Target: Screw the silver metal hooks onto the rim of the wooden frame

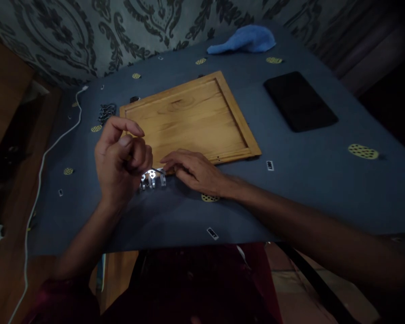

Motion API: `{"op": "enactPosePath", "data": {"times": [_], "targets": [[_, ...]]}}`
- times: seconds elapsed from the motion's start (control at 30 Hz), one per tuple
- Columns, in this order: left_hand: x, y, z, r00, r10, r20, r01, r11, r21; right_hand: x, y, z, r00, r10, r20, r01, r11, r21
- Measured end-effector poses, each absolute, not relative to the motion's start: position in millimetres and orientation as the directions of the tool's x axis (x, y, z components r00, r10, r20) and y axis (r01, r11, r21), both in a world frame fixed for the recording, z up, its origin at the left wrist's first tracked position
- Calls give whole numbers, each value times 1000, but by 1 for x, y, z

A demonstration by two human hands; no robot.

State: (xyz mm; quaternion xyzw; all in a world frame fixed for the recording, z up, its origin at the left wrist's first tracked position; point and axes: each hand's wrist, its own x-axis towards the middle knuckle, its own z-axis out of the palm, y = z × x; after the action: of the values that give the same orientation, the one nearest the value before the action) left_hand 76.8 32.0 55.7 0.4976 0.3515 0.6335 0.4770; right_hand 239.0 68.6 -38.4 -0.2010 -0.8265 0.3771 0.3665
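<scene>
A framed wooden panel lies on the cloth-covered table. At its near edge are several small shiny metal pieces, brightly lit; they look like brackets or hinge parts. My left hand is raised beside the panel's near left corner, its fingers curled in and the thumb pressed against them. Whatever it may hold is hidden. A thin dark shaft shows between the two hands. My right hand rests at the panel's near edge, with fingertips drawn together by the metal pieces; what they pinch is too small to make out.
A bunch of dark metal hardware lies beyond my left hand. Right of the panel is a black tablet-like slab. A blue cloth lies at the back, near the patterned wall. A white cable runs down the left side.
</scene>
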Motion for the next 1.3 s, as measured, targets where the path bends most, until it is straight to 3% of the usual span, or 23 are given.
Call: {"op": "enactPosePath", "data": {"times": [0.57, 0.87, 1.1, 1.3], "targets": [[88, 35, 58, 54, 956, 287, -201, -271, 941, 240, 67, -33, -663, 619, 420, 81, 618, -782], [79, 45, 54, 188, 933, 306, -237, -259, 936, 240, 68, -35, -661, 622, 420, 85, 618, -782], [80, 42, 57, 144, 942, 302, -213, -269, 939, 240, 68, -34, -658, 616, 433, 69, 622, -780], [74, 38, 75, -7, 937, 350, -251, -341, 906, 239, 68, -37, -655, 616, 438, 44, 610, -791]]}}
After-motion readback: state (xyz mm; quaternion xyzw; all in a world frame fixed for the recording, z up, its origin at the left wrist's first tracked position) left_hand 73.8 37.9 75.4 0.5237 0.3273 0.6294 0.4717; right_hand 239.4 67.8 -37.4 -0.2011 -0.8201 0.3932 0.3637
